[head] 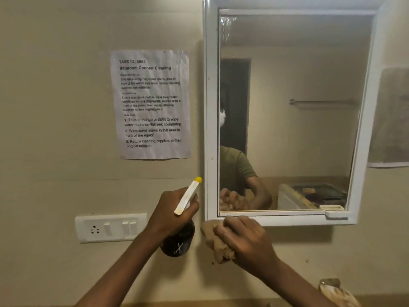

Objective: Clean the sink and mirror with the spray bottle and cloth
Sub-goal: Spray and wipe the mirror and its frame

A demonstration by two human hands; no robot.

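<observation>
A white-framed mirror (294, 111) hangs on the beige wall, with wet streaks near its top left corner. My left hand (170, 213) grips a dark spray bottle (179, 240) with a white trigger head and yellow nozzle, held just left of the mirror's lower left corner. My right hand (245, 240) holds a crumpled tan cloth (215, 242) against the wall right under the mirror's bottom frame. The sink is out of view.
A printed task sheet (152, 105) is taped to the wall left of the mirror. A white switch and socket plate (110, 228) sits below it. A small fixture (332, 286) shows at the bottom right. A paper hangs at the right edge (391, 120).
</observation>
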